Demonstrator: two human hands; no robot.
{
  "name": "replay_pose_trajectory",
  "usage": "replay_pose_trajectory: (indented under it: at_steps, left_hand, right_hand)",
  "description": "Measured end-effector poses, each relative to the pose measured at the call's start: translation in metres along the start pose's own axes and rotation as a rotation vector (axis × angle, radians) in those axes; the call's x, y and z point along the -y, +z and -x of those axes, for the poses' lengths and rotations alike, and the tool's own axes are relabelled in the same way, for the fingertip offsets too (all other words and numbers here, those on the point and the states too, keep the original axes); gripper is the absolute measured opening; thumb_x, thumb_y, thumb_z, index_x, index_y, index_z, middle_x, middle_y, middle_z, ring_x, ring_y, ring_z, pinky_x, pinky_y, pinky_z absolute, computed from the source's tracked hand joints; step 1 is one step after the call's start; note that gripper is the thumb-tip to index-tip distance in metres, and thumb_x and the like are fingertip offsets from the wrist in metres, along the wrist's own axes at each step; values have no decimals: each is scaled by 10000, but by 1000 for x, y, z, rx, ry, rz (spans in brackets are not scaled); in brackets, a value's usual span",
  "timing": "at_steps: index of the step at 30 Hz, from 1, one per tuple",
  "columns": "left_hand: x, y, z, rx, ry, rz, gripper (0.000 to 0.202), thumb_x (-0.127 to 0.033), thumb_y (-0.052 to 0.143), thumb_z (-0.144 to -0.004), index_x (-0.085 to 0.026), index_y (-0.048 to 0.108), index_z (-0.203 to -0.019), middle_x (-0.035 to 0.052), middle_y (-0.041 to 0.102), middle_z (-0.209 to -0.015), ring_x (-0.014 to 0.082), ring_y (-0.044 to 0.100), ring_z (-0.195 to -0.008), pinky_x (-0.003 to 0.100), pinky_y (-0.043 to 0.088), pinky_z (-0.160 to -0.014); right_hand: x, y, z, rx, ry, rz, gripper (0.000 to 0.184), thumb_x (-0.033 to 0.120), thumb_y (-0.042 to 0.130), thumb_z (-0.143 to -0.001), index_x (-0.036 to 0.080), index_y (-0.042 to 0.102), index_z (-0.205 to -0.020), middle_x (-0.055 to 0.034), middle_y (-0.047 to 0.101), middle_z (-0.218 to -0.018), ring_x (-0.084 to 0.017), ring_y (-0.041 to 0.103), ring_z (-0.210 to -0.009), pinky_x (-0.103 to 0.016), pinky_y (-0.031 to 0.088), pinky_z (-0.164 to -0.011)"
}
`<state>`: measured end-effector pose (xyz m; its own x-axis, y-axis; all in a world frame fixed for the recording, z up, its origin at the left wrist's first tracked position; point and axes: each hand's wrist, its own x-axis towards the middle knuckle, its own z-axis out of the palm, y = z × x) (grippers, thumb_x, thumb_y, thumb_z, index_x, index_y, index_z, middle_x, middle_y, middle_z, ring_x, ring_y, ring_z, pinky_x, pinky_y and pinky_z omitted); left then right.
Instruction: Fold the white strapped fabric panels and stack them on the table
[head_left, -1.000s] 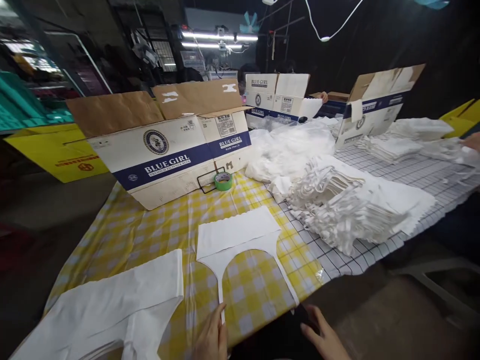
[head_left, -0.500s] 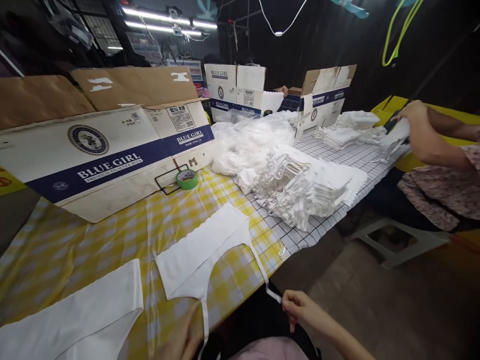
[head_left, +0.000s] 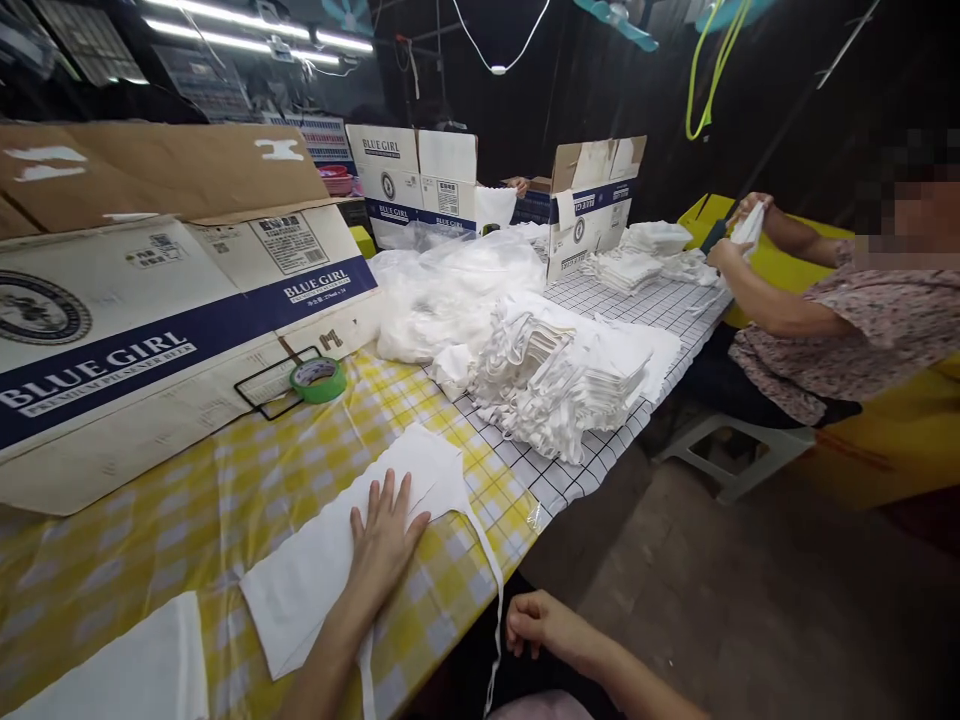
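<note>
My left hand (head_left: 386, 532) lies flat, fingers spread, on a white fabric piece (head_left: 330, 560) spread over the yellow checked tablecloth (head_left: 187, 510). Two thin white straps hang from that piece over the table's near edge. My right hand (head_left: 544, 625) is curled closed below the edge, right beside the right strap (head_left: 491, 590); whether it grips the strap is unclear. Another white fabric piece (head_left: 127, 675) lies at the near left.
A big BLUE GIRL carton (head_left: 150, 320) stands at the left with green tape (head_left: 319, 380) beside it. Stacks of white fabric (head_left: 562, 375) and plastic bags (head_left: 450, 290) fill the middle. A seated person (head_left: 840, 320) at the right handles white cloth. More cartons (head_left: 420, 185) stand behind.
The view has swung right. My left hand has come up onto the white piece and flattened on it. My right hand stays closed near the right strap.
</note>
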<state>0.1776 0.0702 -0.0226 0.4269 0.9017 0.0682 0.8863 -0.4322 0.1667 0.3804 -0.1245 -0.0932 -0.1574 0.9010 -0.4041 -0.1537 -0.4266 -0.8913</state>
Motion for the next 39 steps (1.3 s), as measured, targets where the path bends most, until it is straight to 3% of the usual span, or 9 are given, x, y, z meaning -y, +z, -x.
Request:
replay_pose_trajectory:
  at_steps: [4, 7, 12, 15, 22, 27, 30, 34, 39]
  left_hand:
    - [-9, 8, -12, -21, 86, -56, 554, -465, 276, -905, -237, 248, -1409, 55, 149, -1504, 295, 60, -1375, 578, 71, -1057]
    - [-9, 9, -14, -28, 125, -74, 557, -468, 287, -901, -241, 250, -1408, 43, 177, -1498, 287, 74, -1375, 566, 70, -1066]
    - [-5, 12, -11, -21, 168, -57, 555, -467, 300, -900, -243, 255, -1406, 39, 202, -1489, 273, 97, -1375, 553, 59, -1076]
    - [-7, 13, -10, 5, 149, -6, 540, -456, 287, -908, -247, 255, -1406, 47, 179, -1495, 272, 101, -1375, 554, 68, -1075]
    - [-37, 12, -33, 38, 77, 89, 529, -446, 227, -926, -231, 253, -1408, 81, 124, -1503, 294, 76, -1375, 580, 75, -1060]
    - [-59, 9, -38, 108, 206, 106, 548, -457, 311, -905, -254, 244, -1410, 51, 94, -1506, 310, 23, -1375, 592, -1, -1060]
    - [-63, 0, -25, 171, 324, 177, 563, -461, 325, -901, -273, 206, -1418, 32, 112, -1504, 275, 52, -1379, 544, 3, -1087]
    - [-40, -14, 8, 236, 359, 332, 574, -433, 286, -917, -293, 69, -1429, 17, 195, -1489, 188, 159, -1370, 442, 109, -1113]
    - [33, -12, 61, -52, -170, 114, 487, -365, 261, -928, -274, 239, -1406, 40, 244, -1475, 251, 128, -1374, 578, 37, -1066]
  right_hand:
    - [0, -7, 2, -207, -69, -73, 520, 527, 656, -681, 191, 502, -1047, 33, 527, -644, -131, 550, -648, -170, 354, -446]
    - [2, -5, -10, -141, -68, -154, 694, 507, 714, -619, 206, 447, -1185, 20, 538, -693, -157, 574, -722, -178, 381, -468]
    - [2, 0, -20, 112, -6, -79, 485, 594, 589, -717, 135, 623, -871, 22, 507, -610, -79, 502, -514, -170, 348, -438]
    - [1, -7, -4, 120, 0, 44, 469, 578, 525, -783, 126, 644, -747, 51, 442, -496, -48, 415, -435, -157, 296, -423]
    - [9, -21, 34, 179, 106, 142, 489, 593, 499, -791, 127, 640, -746, 48, 463, -487, -43, 382, -394, -162, 284, -412]
    - [16, -38, 41, 50, 145, 155, 500, 625, 481, -771, 140, 605, -754, 56, 447, -462, -47, 367, -348, -162, 240, -362]
    - [35, -52, 54, 83, 219, 284, 446, 588, 508, -761, 158, 624, -723, 18, 533, -511, -64, 440, -355, -166, 255, -356]
    - [63, -64, 73, 125, 331, 463, 284, 453, 597, -704, 187, 667, -631, -16, 596, -529, -86, 476, -348, -177, 277, -342]
    - [83, -75, 80, 97, 379, 517, 236, 409, 632, -673, 223, 700, -801, -34, 641, -653, -96, 512, -354, -182, 287, -320]
